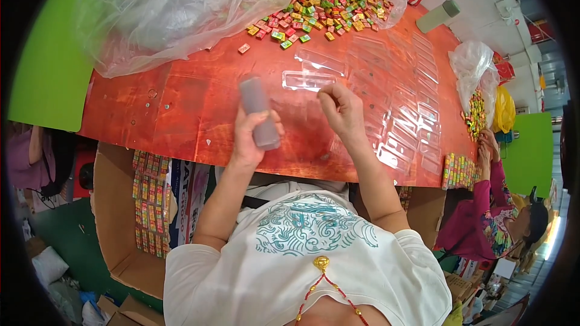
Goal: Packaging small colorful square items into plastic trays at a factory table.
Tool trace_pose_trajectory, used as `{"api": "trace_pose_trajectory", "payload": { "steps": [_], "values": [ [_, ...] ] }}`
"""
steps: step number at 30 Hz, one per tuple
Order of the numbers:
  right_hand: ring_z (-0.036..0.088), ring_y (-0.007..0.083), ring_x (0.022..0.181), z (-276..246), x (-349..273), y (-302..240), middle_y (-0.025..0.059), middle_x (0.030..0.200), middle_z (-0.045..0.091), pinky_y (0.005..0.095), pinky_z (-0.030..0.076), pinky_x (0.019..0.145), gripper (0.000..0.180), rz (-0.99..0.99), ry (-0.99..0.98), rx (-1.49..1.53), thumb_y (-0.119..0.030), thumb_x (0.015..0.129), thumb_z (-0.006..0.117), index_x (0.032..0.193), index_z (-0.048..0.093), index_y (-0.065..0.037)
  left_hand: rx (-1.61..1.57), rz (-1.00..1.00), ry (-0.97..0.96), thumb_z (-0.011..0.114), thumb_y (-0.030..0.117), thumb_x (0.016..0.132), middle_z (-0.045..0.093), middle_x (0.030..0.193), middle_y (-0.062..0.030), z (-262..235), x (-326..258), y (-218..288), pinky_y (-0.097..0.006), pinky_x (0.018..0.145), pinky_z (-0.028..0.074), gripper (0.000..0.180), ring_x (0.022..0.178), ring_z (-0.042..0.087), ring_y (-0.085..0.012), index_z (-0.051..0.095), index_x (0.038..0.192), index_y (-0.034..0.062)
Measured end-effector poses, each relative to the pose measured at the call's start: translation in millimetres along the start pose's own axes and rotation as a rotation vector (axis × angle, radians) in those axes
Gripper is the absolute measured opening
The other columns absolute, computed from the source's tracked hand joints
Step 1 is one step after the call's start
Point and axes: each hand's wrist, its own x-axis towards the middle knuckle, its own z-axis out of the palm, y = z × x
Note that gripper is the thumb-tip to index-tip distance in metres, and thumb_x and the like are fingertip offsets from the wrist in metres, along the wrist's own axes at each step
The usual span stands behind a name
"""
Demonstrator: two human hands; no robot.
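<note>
On the red table (193, 115): A heap of small colored blocks (338, 3) spreads toward 12 o'clock; clear trays (393, 156) overlap toward 2.
Left hand (249, 139): Fingers wrap a blurred gray oblong (251, 93), raised between 10 and 11 o'clock from center.
Right hand (345, 108): Fingers curl closed at 2 o'clock, near a single clear tray (292, 81).
Co-worker (470, 220): A person in magenta reaches in from 4 o'clock.

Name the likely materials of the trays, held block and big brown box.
Trays: likely clear, glossy plastic; they glint and the table shows through.
Block: maybe smooth plastic, given its greyish sheen; blurred, so uncertain.
Box: likely matte cardboard, from its brown walls.
</note>
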Motion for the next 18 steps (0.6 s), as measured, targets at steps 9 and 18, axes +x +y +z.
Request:
{"api": "trace_pose_trajectory", "payload": {
  "steps": [9, 18],
  "values": [
    [0.058, 0.0247, 0.078, 23.7, -11.1, 5.2, 0.0091, 0.082, 0.056, 0.036, 0.043, 0.067, 0.01, -0.378, -0.197, -0.572, -0.012, 0.082, 0.065, 0.089, 0.061, -0.006, 0.11, 0.04, 0.007, 0.06, 0.013, 0.077, 0.06, 0.083, -0.0124, -2.3, -9.3, -2.0, -0.034, 0.057, 0.054, 0.057, 0.062, 0.063, -0.0217, 0.037, 0.129, 0.0076],
    [0.057, 0.0116, 0.063, 28.0, -15.8, -27.6, 0.0026, 0.078, 0.059, 0.0255, 0.047, 0.059, 0.017, 0.392, -0.554, 0.778, -0.016, 0.094, 0.06, 0.089, 0.061, 0.0, 0.291, 0.101, -0.118, 0.062, 0.02, 0.075, 0.057, 0.095, -0.0098, 9.7, -11.1, -7.4, -0.031, 0.062, 0.053, 0.063, 0.072, 0.061, -0.0186, 0.036, 0.131, 0.0065]
  ]
}}
